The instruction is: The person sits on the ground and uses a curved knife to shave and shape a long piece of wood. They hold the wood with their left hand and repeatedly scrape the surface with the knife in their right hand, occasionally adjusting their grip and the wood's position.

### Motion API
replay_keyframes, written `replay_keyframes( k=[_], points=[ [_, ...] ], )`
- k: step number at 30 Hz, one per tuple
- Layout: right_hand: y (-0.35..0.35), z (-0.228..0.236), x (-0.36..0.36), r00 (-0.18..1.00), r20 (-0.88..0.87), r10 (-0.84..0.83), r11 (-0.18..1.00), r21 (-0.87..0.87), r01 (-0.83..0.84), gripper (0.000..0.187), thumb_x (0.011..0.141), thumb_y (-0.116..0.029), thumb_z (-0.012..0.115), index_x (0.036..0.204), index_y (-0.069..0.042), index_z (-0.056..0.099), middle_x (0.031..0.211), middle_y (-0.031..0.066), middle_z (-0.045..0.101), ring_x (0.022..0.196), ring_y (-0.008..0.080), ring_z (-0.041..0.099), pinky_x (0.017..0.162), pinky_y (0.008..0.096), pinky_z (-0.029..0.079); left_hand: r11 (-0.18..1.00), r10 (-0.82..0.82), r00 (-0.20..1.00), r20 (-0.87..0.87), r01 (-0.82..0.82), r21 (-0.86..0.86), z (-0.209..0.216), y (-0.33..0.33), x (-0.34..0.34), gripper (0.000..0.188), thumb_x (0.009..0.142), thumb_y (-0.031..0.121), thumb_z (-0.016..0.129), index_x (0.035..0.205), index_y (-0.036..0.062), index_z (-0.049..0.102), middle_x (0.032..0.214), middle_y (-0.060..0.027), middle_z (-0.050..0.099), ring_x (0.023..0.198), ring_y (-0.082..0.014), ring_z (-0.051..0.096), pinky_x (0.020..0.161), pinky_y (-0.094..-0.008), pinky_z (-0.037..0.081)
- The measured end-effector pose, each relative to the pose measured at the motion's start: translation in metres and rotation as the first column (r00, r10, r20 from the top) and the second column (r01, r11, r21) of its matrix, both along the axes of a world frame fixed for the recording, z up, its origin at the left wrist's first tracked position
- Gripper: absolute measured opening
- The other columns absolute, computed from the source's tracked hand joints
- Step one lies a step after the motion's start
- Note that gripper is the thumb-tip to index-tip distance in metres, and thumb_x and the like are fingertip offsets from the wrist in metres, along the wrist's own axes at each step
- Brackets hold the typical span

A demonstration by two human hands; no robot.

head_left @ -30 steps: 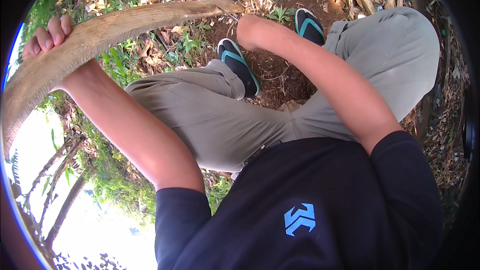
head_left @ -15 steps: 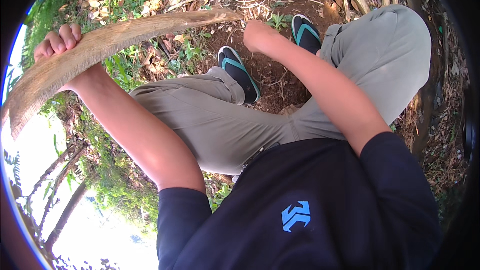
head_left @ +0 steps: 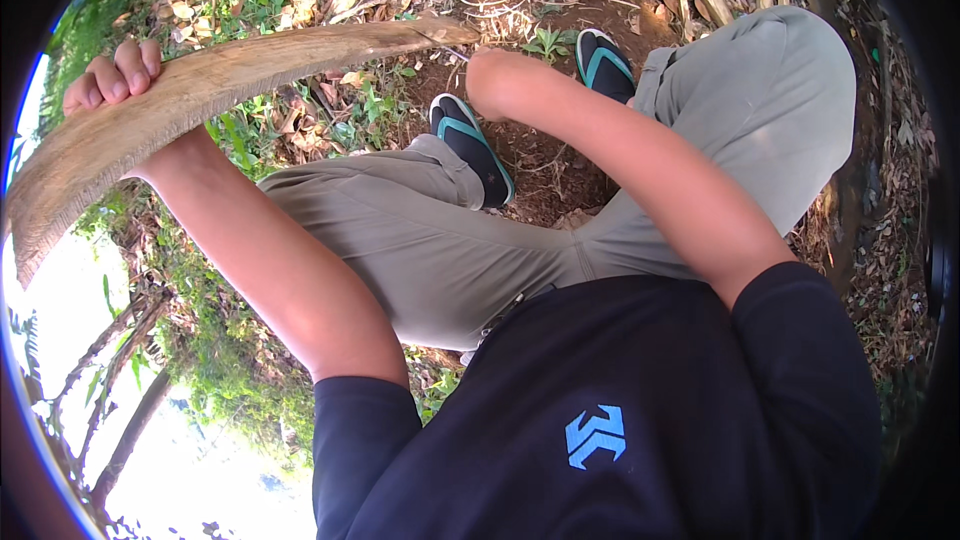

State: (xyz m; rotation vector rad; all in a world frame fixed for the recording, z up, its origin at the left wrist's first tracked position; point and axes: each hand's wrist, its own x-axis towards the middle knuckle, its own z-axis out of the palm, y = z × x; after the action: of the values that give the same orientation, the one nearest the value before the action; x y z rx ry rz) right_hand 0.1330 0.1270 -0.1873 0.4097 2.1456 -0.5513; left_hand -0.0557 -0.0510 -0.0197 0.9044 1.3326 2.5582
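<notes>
In the head view, the long board is held up over the ground on the person's left, running from the left rim of the view to a spot just past the nearer foot. It's a pale brown piece, darker and greyer toward the near end, with streaks of grain along its face. The lower edge looks rough to me, all fine ridges, and the whole thing narrows toward a thin far tip. It appears bowed, though I can't tell how much of that is the lens. The left hand grips it firmly, fingertips hooked over the upper edge, wrist behind. The right hand is bent beside the far tip, fingers turned away, so I cannot say what it grasps; a thin sliver shows between it and the wood, too small to make out. Below are dark sandals with green straps, on reddish soil. Split wood lies at the upper right.
</notes>
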Motion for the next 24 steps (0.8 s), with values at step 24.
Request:
replay_keyframes(
  k=[24],
  points=[
    [0.006,0.013,0.025,0.98,-0.106,-0.168,0.982,-0.103,0.158,0.036,0.078,-0.004,0.052,0.112,0.009,0.05,0.103,0.028,0.061,0.099,0.0372,0.061,0.083,0.0436,0.048,0.996,-0.094,0.995,-0.045,0.094,-0.01,0.001,0.003,0.004,0.03,0.091,0.022,0.04,0.064,0.01,0.044,0.055,-0.0053,0.047,0.046,-0.0173,0.046,0.046,-0.0284,0.037]
  ],
)
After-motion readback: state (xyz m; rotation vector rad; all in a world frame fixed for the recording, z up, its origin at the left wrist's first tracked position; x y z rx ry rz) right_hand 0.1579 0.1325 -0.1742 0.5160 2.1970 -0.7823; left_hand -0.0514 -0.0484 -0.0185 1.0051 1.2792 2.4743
